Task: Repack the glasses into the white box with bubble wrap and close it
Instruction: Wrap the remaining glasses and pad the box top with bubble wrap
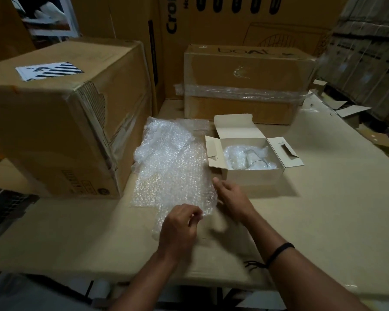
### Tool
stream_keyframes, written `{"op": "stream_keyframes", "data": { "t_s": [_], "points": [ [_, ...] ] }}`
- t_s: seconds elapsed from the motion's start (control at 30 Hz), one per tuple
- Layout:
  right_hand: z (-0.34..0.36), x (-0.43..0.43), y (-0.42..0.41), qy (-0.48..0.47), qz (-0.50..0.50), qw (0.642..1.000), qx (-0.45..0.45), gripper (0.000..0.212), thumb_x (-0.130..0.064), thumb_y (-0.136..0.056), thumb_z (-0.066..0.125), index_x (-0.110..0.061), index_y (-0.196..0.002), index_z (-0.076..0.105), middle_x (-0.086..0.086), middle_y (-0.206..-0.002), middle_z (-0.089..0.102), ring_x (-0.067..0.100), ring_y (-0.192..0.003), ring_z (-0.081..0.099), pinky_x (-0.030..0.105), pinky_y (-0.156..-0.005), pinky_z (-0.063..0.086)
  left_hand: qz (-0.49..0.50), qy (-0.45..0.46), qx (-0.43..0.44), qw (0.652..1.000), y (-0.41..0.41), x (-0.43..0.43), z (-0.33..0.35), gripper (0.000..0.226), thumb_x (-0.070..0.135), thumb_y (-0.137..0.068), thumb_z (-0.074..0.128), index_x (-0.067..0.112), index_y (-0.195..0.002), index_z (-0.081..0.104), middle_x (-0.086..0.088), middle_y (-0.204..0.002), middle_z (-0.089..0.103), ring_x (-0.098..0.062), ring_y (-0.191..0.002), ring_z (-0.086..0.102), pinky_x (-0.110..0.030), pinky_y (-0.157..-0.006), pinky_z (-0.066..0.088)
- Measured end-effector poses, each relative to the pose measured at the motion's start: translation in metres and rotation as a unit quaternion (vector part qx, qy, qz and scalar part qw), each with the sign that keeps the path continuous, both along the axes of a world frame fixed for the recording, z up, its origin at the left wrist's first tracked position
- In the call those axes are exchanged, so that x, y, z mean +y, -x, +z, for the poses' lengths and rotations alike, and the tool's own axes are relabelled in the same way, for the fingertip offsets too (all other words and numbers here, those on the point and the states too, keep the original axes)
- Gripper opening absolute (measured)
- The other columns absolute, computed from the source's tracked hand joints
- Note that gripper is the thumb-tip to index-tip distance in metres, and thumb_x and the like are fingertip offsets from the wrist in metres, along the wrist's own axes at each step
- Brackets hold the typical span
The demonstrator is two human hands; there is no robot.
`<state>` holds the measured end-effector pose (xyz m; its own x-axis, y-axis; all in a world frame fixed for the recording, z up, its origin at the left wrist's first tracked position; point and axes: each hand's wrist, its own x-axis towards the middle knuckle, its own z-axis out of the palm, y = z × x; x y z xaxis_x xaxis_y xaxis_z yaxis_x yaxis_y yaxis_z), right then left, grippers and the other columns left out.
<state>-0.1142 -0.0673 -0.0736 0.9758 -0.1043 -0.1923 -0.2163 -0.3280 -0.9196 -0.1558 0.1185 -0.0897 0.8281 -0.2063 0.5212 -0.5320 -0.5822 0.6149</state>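
The white box [254, 176] stands open on the cardboard-covered table [323, 209], its flaps spread out. Inside it lies a clear glass [255, 159] on bubble wrap. To the left of the box a large sheet of bubble wrap [171, 167] is spread on the table. My left hand [180, 230] pinches the near edge of that sheet with curled fingers. My right hand [231, 196] lies just right of the sheet's near corner, in front of the box; its fingers are hidden behind the sheet's edge, so its grip is unclear.
A big brown carton [61, 122] stands close on the left, touching the bubble wrap. Another taped carton [247, 86] sits behind the white box. Tall cartons line the back. Flattened small boxes [350, 111] lie at the far right edge.
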Motion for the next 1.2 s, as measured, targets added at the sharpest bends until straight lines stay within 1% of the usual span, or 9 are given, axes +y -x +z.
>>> {"op": "stream_keyframes", "data": {
  "t_s": [0.1,0.2,0.3,0.4,0.6,0.73,0.87,1.0,1.2],
  "points": [
    [0.018,0.013,-0.001,0.028,0.01,1.0,0.001,0.06,-0.021,-0.078,0.079,-0.011,-0.131,0.054,0.004,-0.125,0.061,0.021,-0.101,0.065,0.042,-0.087,0.056,-0.014,0.024,0.016,0.999,0.004,-0.005,-0.001,0.009,0.019,-0.078,0.072,0.023,-0.081,0.064,0.01,-0.078,0.061,-0.008,-0.071,0.056,-0.032,-0.064,0.048],
    [0.027,0.009,0.003,-0.012,0.002,1.0,0.018,0.059,0.015,-0.078,0.062,-0.008,-0.132,0.054,0.011,-0.122,0.062,0.019,-0.085,0.066,0.027,-0.06,0.055,-0.013,0.06,0.003,0.998,-0.001,0.005,0.007,0.021,0.041,-0.085,0.062,0.02,-0.085,0.067,0.011,-0.084,0.064,-0.007,-0.078,0.058,-0.027,-0.069,0.048],
    [0.037,-0.012,0.014,-0.001,0.078,0.997,0.026,0.059,0.019,-0.08,0.05,-0.021,-0.121,0.062,0.005,-0.113,0.066,0.019,-0.069,0.058,0.032,-0.059,0.049,0.028,0.036,0.039,0.998,-0.022,0.021,0.013,0.042,0.052,-0.091,0.043,0.022,-0.107,0.068,0.006,-0.109,0.068,-0.014,-0.104,0.058,-0.038,-0.09,0.047],
    [0.042,-0.033,0.026,0.051,0.155,0.986,0.036,0.067,0.019,-0.078,0.049,-0.03,-0.12,0.066,-0.01,-0.122,0.062,0.016,-0.072,0.059,0.035,-0.066,0.05,0.031,-0.102,0.127,0.986,-0.048,0.027,0.01,0.052,0.055,-0.093,0.034,0.03,-0.134,0.052,0.005,-0.145,0.047,-0.019,-0.136,0.038,-0.044,-0.11,0.024],
    [0.061,-0.071,0.057,0.074,0.193,0.973,0.099,0.06,0.021,-0.075,0.052,-0.016,-0.121,0.065,-0.006,-0.123,0.065,-0.006,-0.061,0.058,0.018,-0.057,0.046,0.039,-0.284,0.187,0.94,-0.059,0.019,0.008,0.049,0.052,-0.096,0.04,0.035,-0.142,0.04,0.002,-0.158,0.025,-0.02,-0.146,0.014,-0.049,-0.116,0.005],
    [0.051,-0.089,0.062,0.148,0.086,0.981,0.087,0.035,0.005,-0.088,0.059,-0.019,-0.112,0.067,0.004,-0.115,0.067,0.0,-0.053,0.057,0.017,-0.053,0.046,0.049,-0.31,0.156,0.937,-0.052,0.015,0.002,0.045,0.055,-0.092,0.043,0.033,-0.131,0.051,-0.001,-0.152,0.034,-0.023,-0.141,0.025,-0.05,-0.113,0.014],
    [0.035,-0.087,0.062,0.263,0.078,0.958,0.082,0.023,-0.02,-0.09,0.066,-0.027,-0.112,0.067,-0.007,-0.117,0.066,0.004,-0.076,0.063,0.014,-0.059,0.045,0.077,-0.287,0.14,0.944,-0.051,0.018,0.001,0.045,0.052,-0.092,0.044,0.03,-0.131,0.053,0.0,-0.148,0.04,-0.02,-0.136,0.032,-0.048,-0.113,0.018],
    [0.024,-0.061,0.054,0.48,0.074,0.874,0.008,0.035,-0.035,-0.091,0.061,-0.029,-0.125,0.06,-0.005,-0.139,0.054,0.019,-0.116,0.058,0.032,-0.092,0.047,0.115,-0.222,0.155,0.956,-0.067,0.022,0.002,0.04,0.049,-0.094,0.044,0.03,-0.126,0.058,0.003,-0.144,0.046,-0.016,-0.133,0.036,-0.042,-0.108,0.018],
    [0.001,-0.001,0.041,0.516,0.209,0.83,-0.037,0.07,-0.071,-0.09,0.02,-0.04,-0.152,0.014,-0.004,-0.163,0.003,0.023,-0.149,0.008,0.045,-0.118,0.01,0.149,-0.213,0.146,0.954,-0.112,0.029,-0.001,0.032,0.037,-0.097,0.047,0.031,-0.126,0.06,-0.001,-0.147,0.044,-0.02,-0.136,0.031,-0.04,-0.108,0.015]
  ]
}}
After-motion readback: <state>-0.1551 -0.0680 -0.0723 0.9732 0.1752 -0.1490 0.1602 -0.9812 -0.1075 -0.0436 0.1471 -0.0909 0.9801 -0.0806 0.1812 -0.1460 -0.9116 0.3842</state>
